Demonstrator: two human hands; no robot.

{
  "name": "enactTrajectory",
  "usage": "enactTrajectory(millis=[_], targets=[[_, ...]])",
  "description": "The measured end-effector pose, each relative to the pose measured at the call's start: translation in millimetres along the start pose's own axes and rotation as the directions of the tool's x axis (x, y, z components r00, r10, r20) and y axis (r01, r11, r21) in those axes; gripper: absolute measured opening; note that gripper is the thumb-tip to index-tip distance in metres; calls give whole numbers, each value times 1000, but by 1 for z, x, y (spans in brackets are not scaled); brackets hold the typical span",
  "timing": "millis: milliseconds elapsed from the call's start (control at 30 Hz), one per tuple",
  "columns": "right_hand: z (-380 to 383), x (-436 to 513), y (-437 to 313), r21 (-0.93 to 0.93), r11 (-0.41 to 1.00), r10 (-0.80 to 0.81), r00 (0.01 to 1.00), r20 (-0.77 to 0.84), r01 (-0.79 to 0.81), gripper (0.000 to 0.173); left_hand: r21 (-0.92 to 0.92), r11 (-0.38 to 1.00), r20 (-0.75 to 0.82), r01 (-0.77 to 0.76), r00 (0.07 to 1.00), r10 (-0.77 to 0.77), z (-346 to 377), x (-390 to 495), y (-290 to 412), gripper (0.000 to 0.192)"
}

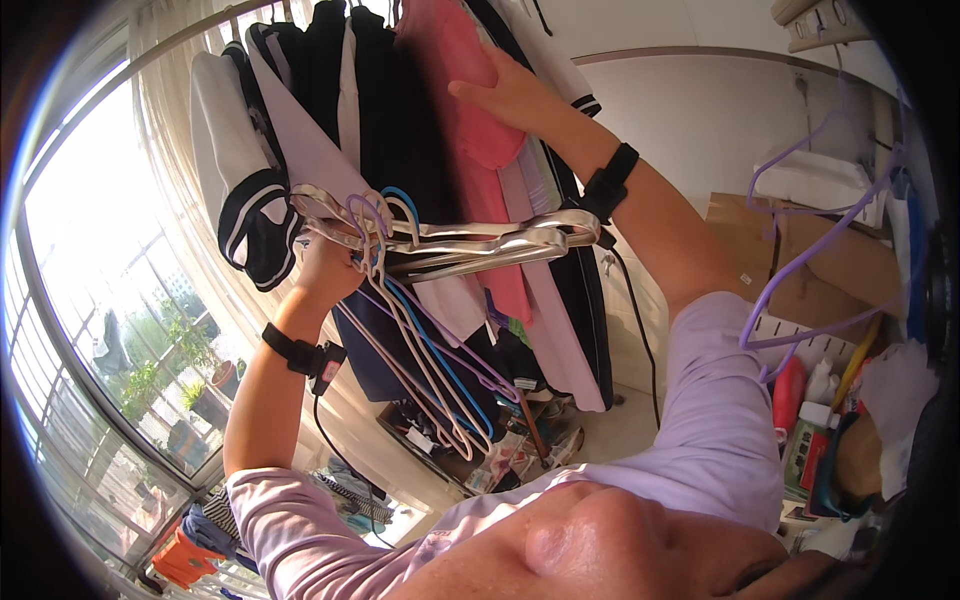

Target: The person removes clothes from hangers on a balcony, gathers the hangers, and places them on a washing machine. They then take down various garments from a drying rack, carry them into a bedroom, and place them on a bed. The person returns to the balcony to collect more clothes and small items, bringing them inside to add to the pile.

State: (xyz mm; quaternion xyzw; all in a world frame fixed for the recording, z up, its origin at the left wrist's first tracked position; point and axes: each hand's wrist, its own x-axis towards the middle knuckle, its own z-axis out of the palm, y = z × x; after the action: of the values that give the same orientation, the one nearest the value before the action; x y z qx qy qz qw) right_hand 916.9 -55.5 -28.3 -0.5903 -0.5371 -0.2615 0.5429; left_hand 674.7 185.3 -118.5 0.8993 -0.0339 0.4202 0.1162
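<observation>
My left hand (330, 262) grips a bunch of clothes hangers by their upper ends. Two or more shiny metal hangers (517, 241) stick out to the right from it, while thin purple, white and blue hangers (427, 352) slant downward. Higher up, my right hand (510, 94) lies against a pink garment (491, 142), its thumb spread away. The fingertips are partly lost against the cloth, so whether they grip it is unclear. Beside the pink garment hang dark clothes (409, 127), a pale lilac garment (300, 127) and a white garment with black-striped cuff (259, 217).
The clothes hang from a rail (187, 36) near a sheer curtain (161, 127) and window. At right, a purple hanger (780, 289) hangs before a cardboard box (810, 262) and several bottles (810, 435). Black cables (637, 307) trail from both wristbands. Below stands a cluttered box (420, 435).
</observation>
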Motion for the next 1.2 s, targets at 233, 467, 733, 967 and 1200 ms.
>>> enactTrajectory(millis=[233,467,733,967,1200], targets=[[80,16,6,221,921,-387,824,414,322,68,221,952,149,-212,972,182,-21,-14,6,44],[114,22,16,323,887,-444,799,405,330,58,435,878,121,-199,979,162,-33,-23,15,42],[135,12,2,310,868,-487,792,369,389,68,481,855,147,-192,980,137,-32,-28,12,42],[108,-10,23,191,864,-504,797,334,466,78,451,847,148,-282,959,241,25,-77,46,21],[75,-29,47,58,843,-526,799,290,534,87,523,738,285,-427,903,321,120,-138,108,22]])
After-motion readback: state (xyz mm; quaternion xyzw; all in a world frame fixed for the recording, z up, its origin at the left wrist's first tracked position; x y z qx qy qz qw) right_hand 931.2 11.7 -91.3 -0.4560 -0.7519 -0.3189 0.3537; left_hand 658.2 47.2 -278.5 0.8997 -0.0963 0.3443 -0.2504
